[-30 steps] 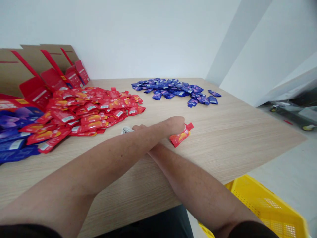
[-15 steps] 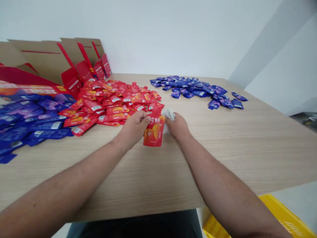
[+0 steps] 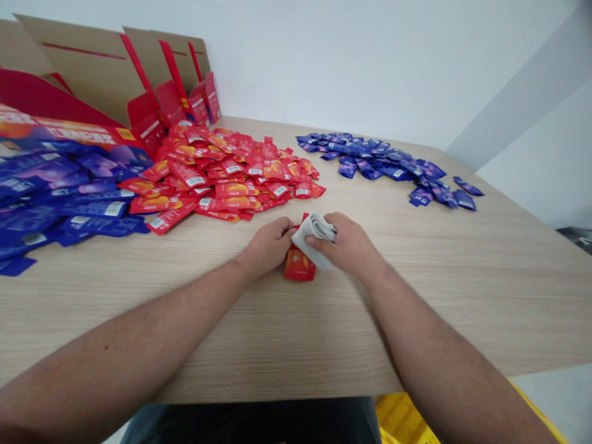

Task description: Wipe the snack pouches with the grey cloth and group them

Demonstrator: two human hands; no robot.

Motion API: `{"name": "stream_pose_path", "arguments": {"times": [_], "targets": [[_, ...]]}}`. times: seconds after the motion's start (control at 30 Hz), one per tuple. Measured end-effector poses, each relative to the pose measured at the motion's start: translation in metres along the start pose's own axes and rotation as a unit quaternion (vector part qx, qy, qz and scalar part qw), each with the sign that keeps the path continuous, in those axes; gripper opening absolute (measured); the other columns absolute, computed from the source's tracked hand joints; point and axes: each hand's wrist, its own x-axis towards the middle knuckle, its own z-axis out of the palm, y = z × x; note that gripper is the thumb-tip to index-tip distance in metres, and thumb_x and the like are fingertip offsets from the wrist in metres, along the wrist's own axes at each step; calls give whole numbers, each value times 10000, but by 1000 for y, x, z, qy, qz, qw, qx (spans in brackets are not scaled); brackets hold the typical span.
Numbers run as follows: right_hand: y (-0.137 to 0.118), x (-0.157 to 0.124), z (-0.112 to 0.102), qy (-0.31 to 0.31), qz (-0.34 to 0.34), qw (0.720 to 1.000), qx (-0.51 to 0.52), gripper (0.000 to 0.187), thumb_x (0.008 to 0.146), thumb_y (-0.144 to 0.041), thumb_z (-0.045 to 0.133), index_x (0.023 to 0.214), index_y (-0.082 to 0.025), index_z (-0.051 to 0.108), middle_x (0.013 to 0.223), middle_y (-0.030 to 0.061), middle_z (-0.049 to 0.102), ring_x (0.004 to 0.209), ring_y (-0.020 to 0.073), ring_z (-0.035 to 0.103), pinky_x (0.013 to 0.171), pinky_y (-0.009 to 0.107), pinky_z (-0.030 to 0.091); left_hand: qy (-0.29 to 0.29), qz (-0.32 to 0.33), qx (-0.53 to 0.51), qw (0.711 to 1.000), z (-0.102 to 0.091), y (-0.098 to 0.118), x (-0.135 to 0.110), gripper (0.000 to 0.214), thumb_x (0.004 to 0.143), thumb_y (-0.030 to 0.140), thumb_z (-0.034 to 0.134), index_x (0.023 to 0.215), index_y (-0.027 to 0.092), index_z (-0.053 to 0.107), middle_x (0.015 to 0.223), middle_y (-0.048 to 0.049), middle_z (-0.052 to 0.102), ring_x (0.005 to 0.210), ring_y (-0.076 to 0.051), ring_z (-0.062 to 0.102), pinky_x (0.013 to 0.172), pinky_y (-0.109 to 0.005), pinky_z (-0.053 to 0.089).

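Observation:
A red foil sachet (image 3: 300, 266) lies on the wooden table (image 3: 416, 308) under both hands, its lower end showing. A folded white cloth (image 3: 314, 239) is pressed over its upper part. My right hand (image 3: 345, 243) is shut on the cloth. My left hand (image 3: 267, 246) grips the sachet's edge from the left, beside the cloth. A large heap of red sachets (image 3: 231, 176) spreads just beyond my hands, and a heap of blue sachets (image 3: 374, 157) lies farther right.
More blue sachets (image 3: 69, 206) lie heaped at the left, before an opened cardboard box with red flaps (image 3: 92, 80) at the back left. A yellow plastic crate (image 3: 402, 419) sits on the floor below the table's near edge. White walls bound the table's back.
My hands have come together and lowered the sachet toward the table. The cloth, earlier beside the sachet, now covers its upper part, and the sachet is mostly hidden.

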Motion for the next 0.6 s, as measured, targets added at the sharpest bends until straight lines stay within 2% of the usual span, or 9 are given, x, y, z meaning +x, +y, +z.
{"name": "stream_pose_path", "arguments": {"times": [0.07,0.13,0.2,0.3,0.47,0.6], "targets": [[-1,0,1,20,38,999,1,285,837,-496,642,837,-214,602,837,41,640,784,204,575,692,311,390,-3,9,-15,1000,0,1,-1,157,860,298,555,739,198,551,666,20,571,631,-139,493,572,-260,367],[-1,0,2,12,54,998,21,295,836,-508,638,867,-216,611,854,42,655,786,206,586,681,308,391,-18,2,-78,997,0,2,-3,126,829,271,580,738,193,542,670,28,563,623,-126,493,575,-249,375],[-2,-1,2,-7,46,999,25,312,830,-520,640,888,-215,619,866,45,661,796,210,594,682,308,394,-41,-17,-167,985,2,4,-4,101,793,250,609,752,188,541,694,32,582,629,-116,521,592,-241,408],[-2,-1,2,22,70,997,1,308,844,-513,617,878,-207,612,857,54,653,789,212,586,682,314,388,-47,-42,-258,964,4,4,-5,142,772,253,625,727,190,506,680,35,589,630,-119,565,618,-250,461],[1,0,1,1,37,999,-1,313,831,-525,640,849,-215,600,860,47,655,788,207,580,690,314,386,-43,-28,-250,967,4,1,-4,152,732,226,652,694,183,511,627,49,543,579,-95,502,573,-225,409],[2,1,-1,36,88,995,9,289,848,-501,615,858,-213,598,838,48,662,767,208,584,663,313,378,-42,-19,-225,973,3,0,-4,169,728,235,630,662,187,482,596,54,505,559,-88,443,557,-226,358]]}}
